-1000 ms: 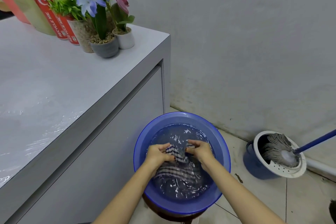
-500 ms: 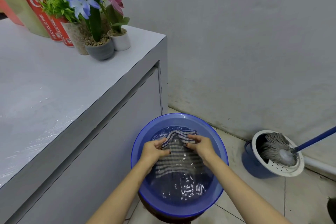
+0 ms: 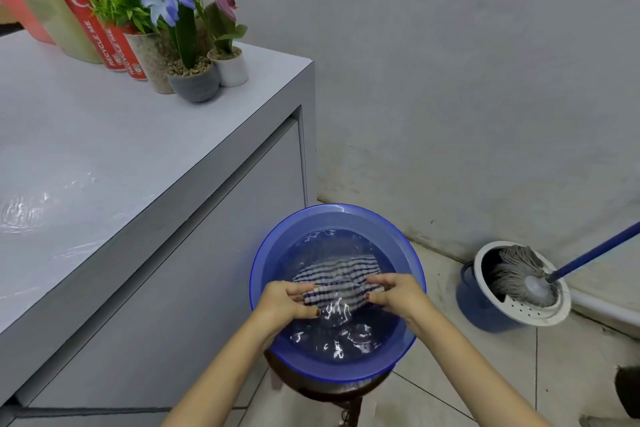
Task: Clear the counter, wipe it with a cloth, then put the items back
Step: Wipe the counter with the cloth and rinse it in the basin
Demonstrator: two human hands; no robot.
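Swung away from me, the cloth (image 3: 334, 270) now floats in the basin (image 3: 259, 274); my left hand (image 3: 287, 300) and right hand (image 3: 396, 293) grip its near edge.

Cloth (image 3: 337, 274) repositioned in basin (image 3: 332, 215).
A second ago it trailed toward the person below the hands; now it spreads to the far side, its near edge pinched by left hand (image 3: 287, 302) and right hand (image 3: 398, 295).

home utility corner, mop bucket (image 3: 512, 291), tiled floor (image 3: 450, 388), counter (image 3: 104, 156)
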